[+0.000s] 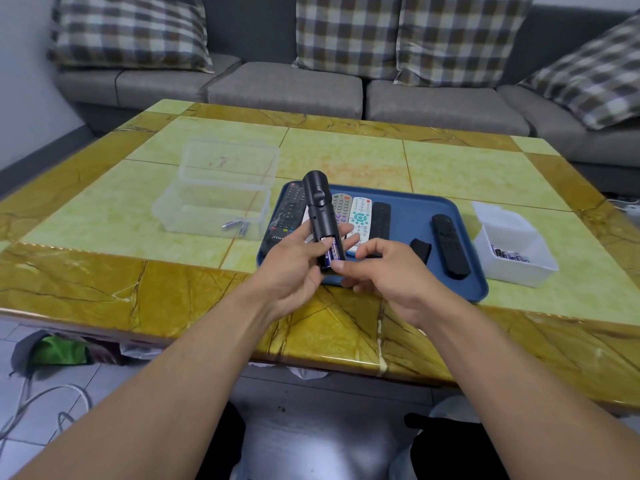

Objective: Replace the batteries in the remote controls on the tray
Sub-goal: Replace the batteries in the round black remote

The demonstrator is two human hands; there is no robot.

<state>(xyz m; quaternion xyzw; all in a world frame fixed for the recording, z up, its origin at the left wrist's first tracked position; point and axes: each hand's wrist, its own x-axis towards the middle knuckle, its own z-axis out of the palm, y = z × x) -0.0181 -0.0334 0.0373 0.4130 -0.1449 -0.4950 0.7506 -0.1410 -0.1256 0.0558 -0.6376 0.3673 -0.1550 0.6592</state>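
My left hand (pixel 294 268) grips a black remote (pixel 320 216) upright over the near left part of the blue tray (pixel 415 209), back side up and its battery bay open. Two purple batteries (pixel 330 254) sit in the bay. My right hand (pixel 381 271) presses its index fingertip on the lower end of those batteries, thumb curled nearby. On the tray lie several more remotes: a black one (pixel 287 213) at the left, a grey one (pixel 341 202), a white one (pixel 360 216), a slim black one (pixel 381 216), another black one (pixel 450 244) at the right, and a loose black battery cover (pixel 420 249).
A clear plastic box (pixel 214 209) left of the tray holds a few batteries (pixel 237 226). A white open box (pixel 512 247) right of the tray holds several batteries. The yellow-green tiled table (pixel 346 154) stands before a grey sofa with checked cushions. Cables and bags lie on the floor at left.
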